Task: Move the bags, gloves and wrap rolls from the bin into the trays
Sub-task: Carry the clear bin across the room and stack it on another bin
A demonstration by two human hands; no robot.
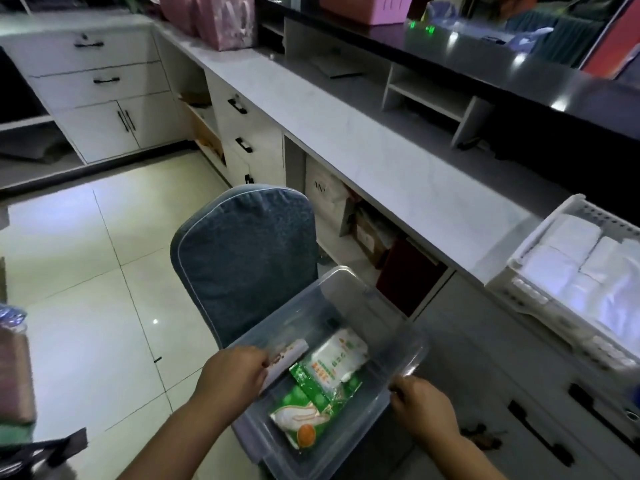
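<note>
A clear plastic bin (363, 299) stands low in front of me beside a blue chair. Inside lie a green glove packet (308, 414), a white bag packet (341, 358) with green print, and a wrap roll (289, 355) along the left wall. My left hand (232, 375) is inside the bin's left side, fingers closed over the wrap roll. My right hand (420, 407) grips the bin's right rim. On the counter at the right edge stands a white slotted tray (540, 303) with white folded bags (575, 258) in it.
The blue chair (246, 258) backs against the bin. A long pale counter (346, 140) runs diagonally, with drawers and open shelves below it and a dark upper ledge behind. Pink bags (221, 19) stand at the far end. The tiled floor lies to the left.
</note>
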